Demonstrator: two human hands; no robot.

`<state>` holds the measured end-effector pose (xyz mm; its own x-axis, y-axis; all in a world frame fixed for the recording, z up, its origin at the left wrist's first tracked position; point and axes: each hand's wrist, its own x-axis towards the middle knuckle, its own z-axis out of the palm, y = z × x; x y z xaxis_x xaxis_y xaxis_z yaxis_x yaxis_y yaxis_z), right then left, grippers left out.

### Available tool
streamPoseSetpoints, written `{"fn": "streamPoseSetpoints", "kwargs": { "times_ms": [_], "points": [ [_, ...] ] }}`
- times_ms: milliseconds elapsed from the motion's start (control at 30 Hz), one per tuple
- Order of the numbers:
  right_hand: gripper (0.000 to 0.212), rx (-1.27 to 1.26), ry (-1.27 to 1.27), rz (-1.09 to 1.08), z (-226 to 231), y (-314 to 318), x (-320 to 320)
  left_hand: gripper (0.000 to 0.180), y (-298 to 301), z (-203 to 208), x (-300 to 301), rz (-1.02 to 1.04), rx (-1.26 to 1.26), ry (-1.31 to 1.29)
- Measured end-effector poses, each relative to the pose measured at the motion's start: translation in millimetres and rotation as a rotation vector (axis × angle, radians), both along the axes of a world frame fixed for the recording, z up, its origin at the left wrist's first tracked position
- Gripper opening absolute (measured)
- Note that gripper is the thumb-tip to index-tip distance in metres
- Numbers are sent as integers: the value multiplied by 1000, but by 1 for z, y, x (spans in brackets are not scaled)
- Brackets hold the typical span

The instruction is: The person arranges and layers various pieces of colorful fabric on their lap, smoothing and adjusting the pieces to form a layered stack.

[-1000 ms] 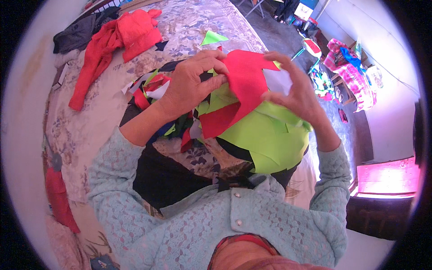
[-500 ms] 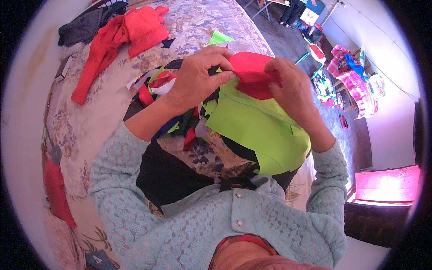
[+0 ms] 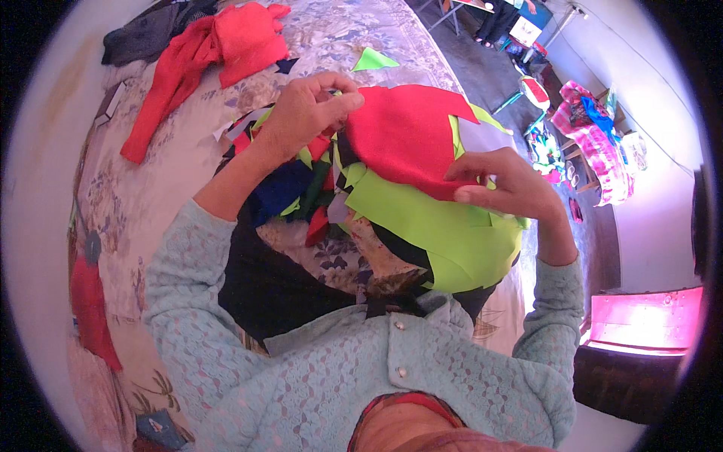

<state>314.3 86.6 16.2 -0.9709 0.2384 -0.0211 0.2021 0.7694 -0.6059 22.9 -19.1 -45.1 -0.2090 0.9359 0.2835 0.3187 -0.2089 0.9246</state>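
A red piece of fabric (image 3: pixel 410 132) lies spread over a larger lime-green piece of fabric (image 3: pixel 467 252). At its upper left corner, my left hand (image 3: pixel 305 113) is closed in a pinch on the edge. My right hand (image 3: pixel 516 184) has the lower right edge between thumb and fingers. The lime-green fabric rests across my lap, over black cloth. A grey piece (image 3: pixel 486 138) shows past the red fabric's right side. Beneath and beside my left forearm is a heap of scraps, among them a dark blue scrap (image 3: pixel 279 194) and a small red scrap (image 3: pixel 317 226).
I sit on a bed with a floral cover (image 3: pixel 188 218). A red knitted garment (image 3: pixel 196 71) and dark clothing (image 3: pixel 143 38) lie at the far left, a bright green scrap (image 3: pixel 373 59) ahead. On the right stands a chair draped with pink checked cloth (image 3: pixel 602 166). Another person (image 3: pixel 497 22) is far off.
The red fabric, folded up between my hands before, is now opened out flat over the green piece. My left hand has moved left, my right hand down and to the right.
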Motion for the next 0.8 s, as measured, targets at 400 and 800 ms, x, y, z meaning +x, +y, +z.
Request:
{"fn": "streamPoseSetpoints", "kwargs": {
  "times_ms": [400,800],
  "points": [
    [63,431,346,-14,-5,43,-61,21,1,-35,-70,341,-28,113],
    [70,582,32,199,-53,30,-92,21,10,-119,-130,339,-475,166]
  ]
}}
